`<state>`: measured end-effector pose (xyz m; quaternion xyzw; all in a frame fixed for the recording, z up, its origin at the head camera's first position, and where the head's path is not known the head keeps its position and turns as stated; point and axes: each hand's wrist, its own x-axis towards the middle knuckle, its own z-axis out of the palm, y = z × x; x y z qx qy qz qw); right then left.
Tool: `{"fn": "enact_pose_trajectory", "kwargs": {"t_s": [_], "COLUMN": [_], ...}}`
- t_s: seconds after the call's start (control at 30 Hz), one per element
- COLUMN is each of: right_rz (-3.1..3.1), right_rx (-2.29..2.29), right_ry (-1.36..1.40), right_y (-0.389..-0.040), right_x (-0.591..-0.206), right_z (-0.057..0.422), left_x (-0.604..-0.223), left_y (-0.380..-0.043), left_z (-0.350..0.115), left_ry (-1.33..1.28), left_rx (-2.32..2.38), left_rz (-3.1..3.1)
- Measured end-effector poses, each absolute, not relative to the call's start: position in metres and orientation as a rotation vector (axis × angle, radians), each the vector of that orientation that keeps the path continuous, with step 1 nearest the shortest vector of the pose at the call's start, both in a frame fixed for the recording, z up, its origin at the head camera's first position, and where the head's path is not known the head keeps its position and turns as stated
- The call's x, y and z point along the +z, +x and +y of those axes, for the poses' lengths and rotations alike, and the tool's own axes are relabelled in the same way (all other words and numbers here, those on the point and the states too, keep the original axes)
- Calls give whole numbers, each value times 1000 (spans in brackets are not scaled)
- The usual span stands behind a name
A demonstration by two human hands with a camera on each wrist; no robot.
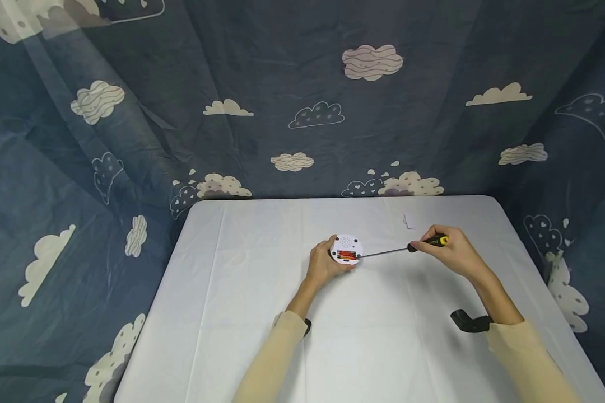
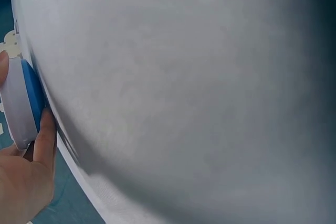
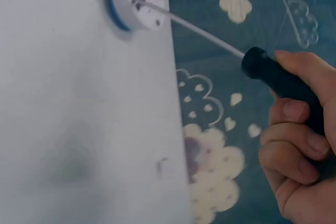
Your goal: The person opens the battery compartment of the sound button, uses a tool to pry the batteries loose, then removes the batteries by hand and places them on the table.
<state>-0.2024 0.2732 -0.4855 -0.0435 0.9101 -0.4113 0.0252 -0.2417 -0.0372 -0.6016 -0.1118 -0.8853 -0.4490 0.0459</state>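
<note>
Room beyond device point(image 1: 347, 244), screwdriver point(image 1: 412, 247) rightward

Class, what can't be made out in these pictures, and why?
Battery labels on the batteries: head view, too small.
Tip of the screwdriver: right wrist view, blurred.
White piece: head view, too small to identify.
Part of the left hand: left wrist view, cut off by left edge.
Blue face of the device: left wrist view, turned away.

Dressed in plain cream left sleeve point(image 1: 272, 361), matching right sleeve point(image 1: 531, 361); wearing bent black right-wrist camera point(image 1: 471, 323) and mostly hidden black left-wrist camera point(image 1: 307, 327).
</note>
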Motion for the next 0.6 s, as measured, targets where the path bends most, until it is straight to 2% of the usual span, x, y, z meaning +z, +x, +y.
{"fn": "enact_pose_trajectory", "kwargs": {"t_s": [0.3,0.6], "right_rz": [2651,2462], "right_rx": [-1531,-1632], "right_ry": [49,256], "right_y": [-200,-191], "right_x": [-539,-568], "right_z": [300,310], "left_x": [-603,-604], "left_y": [-242,-243], "left_z": [-39,-38], "left_ry": [-332,-316], "left_rx": [-1382,-1383], "left_rz": [-2688,-2702]}}
